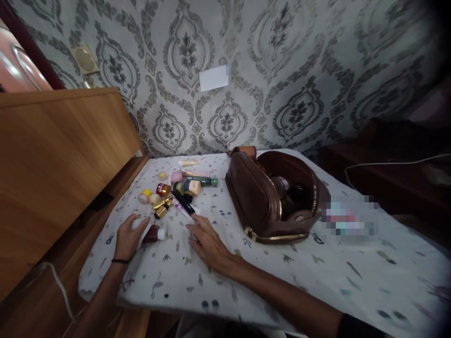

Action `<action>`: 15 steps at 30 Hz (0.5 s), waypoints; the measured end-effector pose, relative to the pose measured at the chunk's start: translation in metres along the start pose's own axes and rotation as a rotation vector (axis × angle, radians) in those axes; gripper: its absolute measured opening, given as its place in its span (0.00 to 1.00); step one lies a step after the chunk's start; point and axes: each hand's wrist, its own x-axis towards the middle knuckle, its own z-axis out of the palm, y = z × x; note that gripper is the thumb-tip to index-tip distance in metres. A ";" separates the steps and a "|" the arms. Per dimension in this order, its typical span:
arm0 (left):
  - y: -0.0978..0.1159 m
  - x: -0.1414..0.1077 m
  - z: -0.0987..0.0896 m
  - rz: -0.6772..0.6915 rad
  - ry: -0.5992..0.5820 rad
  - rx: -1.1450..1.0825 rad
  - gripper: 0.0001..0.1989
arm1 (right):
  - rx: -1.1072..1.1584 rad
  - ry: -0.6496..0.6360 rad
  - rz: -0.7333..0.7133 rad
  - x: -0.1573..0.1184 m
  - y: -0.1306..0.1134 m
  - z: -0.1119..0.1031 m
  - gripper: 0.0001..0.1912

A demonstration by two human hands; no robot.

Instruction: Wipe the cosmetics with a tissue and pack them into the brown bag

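Note:
My left hand (127, 238) is closed around a white item (141, 223) whose kind I cannot make out. Beside its fingers lies a dark red bottle with a white cap (154, 234). My right hand (211, 245) is low over the cloth, its fingers stretched out and apart. Its fingertips are close to the lower end of a slim black tube (183, 202); whether they touch is unclear. Around the tube are gold lipstick tubes (162, 207), a jar with a red label (163, 189), a cream-coloured bottle (192, 187) and a pink sponge (176, 177).
An open brown leather bag (253, 197) with gold zips stands to the right, with some items inside. Beyond it lies a blurred-out item (348, 218). A patterned cloth (218, 286) covers the surface. A wooden cabinet (70, 141) borders the left, a patterned wall (225, 112) the back.

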 end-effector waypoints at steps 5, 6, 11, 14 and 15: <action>0.029 -0.018 0.036 -0.075 -0.187 -0.150 0.22 | 0.246 -0.069 0.084 -0.010 -0.014 -0.007 0.28; 0.036 -0.023 0.046 -0.069 -0.222 -0.177 0.21 | 0.312 -0.072 0.129 -0.010 -0.015 -0.008 0.30; 0.080 -0.040 0.086 0.076 -0.307 -0.268 0.17 | 0.534 0.107 0.268 -0.012 -0.012 -0.021 0.27; 0.104 -0.046 0.101 0.203 -0.358 -0.292 0.14 | 0.484 0.239 0.243 -0.016 -0.003 -0.033 0.26; 0.109 -0.048 0.105 0.262 -0.393 -0.291 0.13 | 0.443 0.278 0.242 -0.017 0.000 -0.036 0.25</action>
